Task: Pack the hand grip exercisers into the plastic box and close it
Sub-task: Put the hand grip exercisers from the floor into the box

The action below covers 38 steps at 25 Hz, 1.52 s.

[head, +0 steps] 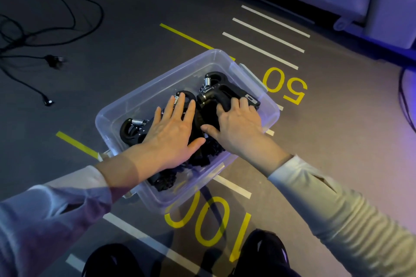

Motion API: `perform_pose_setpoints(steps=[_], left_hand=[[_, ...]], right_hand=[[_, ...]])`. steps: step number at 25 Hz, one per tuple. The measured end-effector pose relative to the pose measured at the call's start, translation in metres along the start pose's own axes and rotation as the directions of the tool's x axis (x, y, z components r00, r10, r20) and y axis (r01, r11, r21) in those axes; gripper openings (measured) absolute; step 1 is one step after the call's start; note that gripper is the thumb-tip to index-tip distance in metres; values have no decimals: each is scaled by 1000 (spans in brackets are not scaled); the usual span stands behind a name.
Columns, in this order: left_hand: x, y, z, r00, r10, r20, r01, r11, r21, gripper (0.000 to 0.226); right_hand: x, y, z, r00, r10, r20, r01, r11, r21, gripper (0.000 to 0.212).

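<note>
I am looking down at a clear plastic box sitting on a grey floor, its long axis running from my near left to my far right. Black hand grip exercisers with silver springs fill the box, lying roughly along that axis. My left hand lies flat on the pile at the box's near-left half, fingers straight and spread, pressing rather than gripping. My right hand rests on the far-right half, fingers curled over one exerciser's handle, thumb reaching toward the left hand. No lid shows anywhere around the box, so I cannot tell which hand is nearer to it. I judge the packing nearly done, with closing still to come. Loose black cables lie well left of the box.
</note>
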<state>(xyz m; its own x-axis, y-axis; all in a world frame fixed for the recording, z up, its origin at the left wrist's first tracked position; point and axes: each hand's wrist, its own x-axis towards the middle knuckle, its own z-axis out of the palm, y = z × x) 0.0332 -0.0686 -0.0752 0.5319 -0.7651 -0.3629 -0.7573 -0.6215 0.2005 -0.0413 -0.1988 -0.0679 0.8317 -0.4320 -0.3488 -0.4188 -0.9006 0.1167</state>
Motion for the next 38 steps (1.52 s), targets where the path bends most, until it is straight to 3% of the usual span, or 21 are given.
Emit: perform_pose_setpoints(steps=[2, 5, 11, 14, 17, 19, 21, 23, 25, 26, 27, 28, 30, 33, 36, 38], left_hand=[[1, 3, 1, 1000, 11, -16, -10, 1000, 12, 84], [2, 10, 2, 997, 35, -69, -32, 999, 41, 86], [9, 23, 0, 991, 71, -117, -67, 997, 38, 85], [14, 28, -5, 982, 89, -164, -91, 996, -3, 82], [28, 34, -15, 971, 83, -223, -95, 994, -44, 80], [39, 39, -21, 965, 93, -246, -100, 995, -14, 78], [54, 46, -26, 952, 133, -275, -132, 991, 23, 76], [73, 53, -32, 941, 177, -288, -168, 984, 56, 74], [94, 59, -34, 943, 202, -263, -184, 978, 94, 76], [106, 61, -33, 950, 200, -238, -178, 978, 113, 78], [116, 64, -32, 959, 188, -211, -163, 978, 130, 81], [125, 65, -30, 968, 170, -185, -145, 979, 142, 84], [140, 66, -26, 975, 153, -164, -127, 979, 159, 89], [149, 64, -23, 964, 184, -194, -157, 976, 148, 91], [151, 65, -20, 960, 189, -207, -172, 980, 98, 89], [150, 66, -19, 961, 186, -204, -171, 981, 86, 89]], right_hand=[[-1, 7, 4, 999, -27, -44, 28, 999, 34, 71], [-2, 14, 13, 996, -52, 68, 40, 987, 158, 73], [1, 19, 18, 996, -65, 62, 50, 974, 220, 73], [-3, 26, 18, 996, -67, -62, 84, 938, 337, 71], [-4, 47, 23, 936, 6, -352, 169, 869, 464, 66], [1, 67, 29, 852, 61, -519, 260, 812, 522, 60], [13, 89, 38, 784, 156, -601, 325, 722, 611, 51], [31, 111, 47, 773, 343, -534, 309, 531, 789, 48], [57, 132, 59, 828, 437, -353, 184, 383, 905, 48], [72, 141, 67, 866, 412, -284, 90, 431, 898, 47], [84, 146, 74, 911, 338, -237, 13, 551, 834, 44], [94, 148, 79, 954, 226, -196, -11, 681, 732, 45], [107, 146, 81, 997, -1, -74, 43, 818, 573, 55], [113, 139, 75, 990, -115, 85, 56, 860, 507, 64], [120, 133, 72, 995, -61, 81, 15, 880, 475, 63], [126, 128, 72, 985, -16, 171, -66, 883, 465, 63]])
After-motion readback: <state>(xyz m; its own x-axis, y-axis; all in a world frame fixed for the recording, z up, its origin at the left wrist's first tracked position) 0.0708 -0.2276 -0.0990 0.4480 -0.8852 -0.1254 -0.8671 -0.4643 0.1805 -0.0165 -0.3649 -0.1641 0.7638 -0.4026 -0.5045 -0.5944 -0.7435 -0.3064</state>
